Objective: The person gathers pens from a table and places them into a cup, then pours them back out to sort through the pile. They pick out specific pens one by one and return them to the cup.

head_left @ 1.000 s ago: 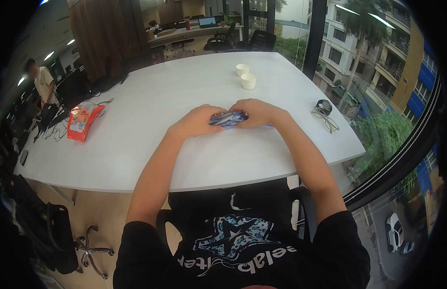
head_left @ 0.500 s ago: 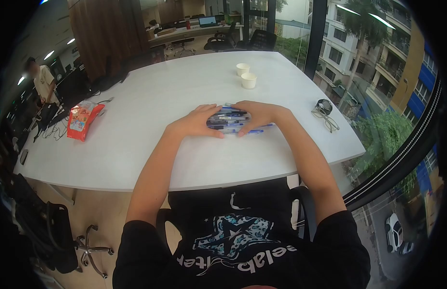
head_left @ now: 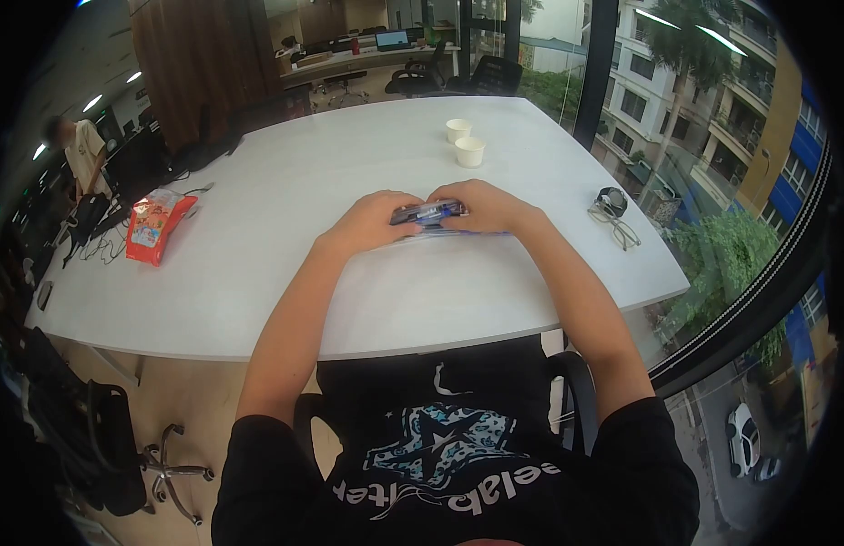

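Left hand (head_left: 376, 221) and right hand (head_left: 491, 209) grasped the bundled pens (head_left: 431, 214) from nine and three o'clock, where even, gentle pressure best prevented slipping.

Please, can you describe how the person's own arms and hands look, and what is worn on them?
The left hand and right hand wear no gloves, and both wrists are without watch or bracelet. Black short sleeves cover the upper arms. The black shirt has a blue-patterned star and white lettering.
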Tool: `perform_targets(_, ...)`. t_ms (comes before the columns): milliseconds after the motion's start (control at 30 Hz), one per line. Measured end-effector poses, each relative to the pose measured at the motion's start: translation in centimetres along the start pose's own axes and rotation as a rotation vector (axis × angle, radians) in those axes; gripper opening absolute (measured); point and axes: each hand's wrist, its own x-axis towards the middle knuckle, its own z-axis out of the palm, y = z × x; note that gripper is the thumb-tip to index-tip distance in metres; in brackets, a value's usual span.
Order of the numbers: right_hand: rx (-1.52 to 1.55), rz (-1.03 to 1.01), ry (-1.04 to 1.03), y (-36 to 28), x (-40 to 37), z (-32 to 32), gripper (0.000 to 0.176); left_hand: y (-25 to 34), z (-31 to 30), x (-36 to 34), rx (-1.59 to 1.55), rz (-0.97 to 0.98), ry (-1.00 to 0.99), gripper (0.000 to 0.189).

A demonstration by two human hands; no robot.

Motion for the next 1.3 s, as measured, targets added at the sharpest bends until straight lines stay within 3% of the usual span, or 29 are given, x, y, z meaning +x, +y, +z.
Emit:
perform_targets(100,-0.026,-0.054,0.086,0.9,0.1,0.3,0.054,0.6,-0.1,-0.1,-0.072,-0.055,0.041,0.049)
perform_targets(133,-0.026,-0.054,0.086,1.3,0.1,0.4,0.054,0.6,-0.2,-0.2,-0.071,-0.06,0.021,0.057)
perform_targets(200,-0.028,-0.079,0.06,1.9,0.1,0.8,0.077,0.5,-0.1,-0.4,-0.07,-0.065,0.001,0.066)
perform_targets(233,-0.028,-0.079,0.059,2.2,0.0,1.0,0.077,0.4,0.0,-0.6,-0.072,-0.055,-0.046,0.077)
perform_targets(267,-0.031,-0.084,0.038,2.5,-0.1,1.4,0.089,0.3,0.1,-0.7,-0.073,-0.044,-0.093,0.089)
perform_targets(300,-0.032,-0.088,0.015,2.4,-0.2,1.6,0.101,-0.2,0.4,-0.8,-0.073,-0.044,-0.095,0.089)
perform_targets(400,-0.058,-0.09,-0.058,1.9,-0.3,1.4,0.111,-0.9,0.9,-0.9,0.043,0.007,-0.112,0.105)
perform_targets(533,-0.096,-0.07,-0.058,0.8,-0.3,1.0,0.1,0.2,-0.3,-0.7,-0.03,-0.022,-0.118,0.093)
perform_targets(600,-0.101,-0.112,-0.038,0.7,-0.1,0.9,0.085,0.3,-0.5,-0.6,-0.016,-0.028,-0.128,0.087)
perform_targets(667,-0.089,-0.089,-0.038,0.2,-0.2,0.5,0.077,0.1,-0.4,-0.5,0.0,0.006,-0.08,0.069)
perform_targets(767,-0.054,-0.039,-0.007,-0.2,0.0,0.2,0.066,0.1,-0.5,0.1,-0.09,-0.038,-0.045,0.057)
perform_targets(833,-0.033,-0.011,0.024,0.0,0.1,0.1,0.064,0.3,-0.4,0.1,-0.097,-0.032,-0.003,0.058)
perform_targets(900,-0.033,-0.061,0.055,0.4,0.0,0.1,0.074,0.4,-0.2,-0.1,-0.104,-0.025,0.039,0.058)
perform_targets(1100,-0.069,-0.092,-0.033,2.3,-0.1,1.8,0.103,-1.4,1.4,-0.7,0.003,0.055,0.004,0.088)
perform_targets(1167,-0.105,-0.067,-0.039,2.5,0.0,2.2,0.102,-1.1,1.1,-0.7,-0.031,0.027,-0.066,0.097)
perform_targets(1300,-0.086,0.016,-0.063,1.5,0.1,1.4,0.094,-0.6,0.2,-0.4,-0.023,0.019,-0.044,0.091)
